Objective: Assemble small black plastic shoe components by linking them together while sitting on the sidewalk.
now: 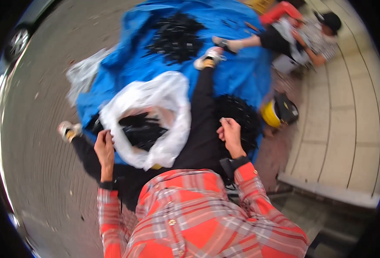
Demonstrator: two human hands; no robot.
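Blue tarp (134, 51) is covering the paved ground (48, 107), and I am watching from afar as my left hand (105, 150) is hanging at the near-left edge of the white plastic bag (179, 124); its fingers are curling, but blur is hiding whether they are gripping the rim. My right hand (230, 134) is hovering near the dark pile (239, 114), fingers bending inward; I am unable to tell whether they are pinching anything. Between the outstretched legs (203, 92), the bag is gaping upward, with black strips (141, 131) lying inside. For clean handling, I am judging that the left hand should be steadying the rim so the thin plastic is not folding over the opening, while the right should be taking few strips at once, since they are looking prone to tangling. Farther out, another black heap (177, 36) is lying on the tarp, a yellow-and-black container (279, 111) is standing to the right, and a co-worker (323, 45) is sitting beyond it.
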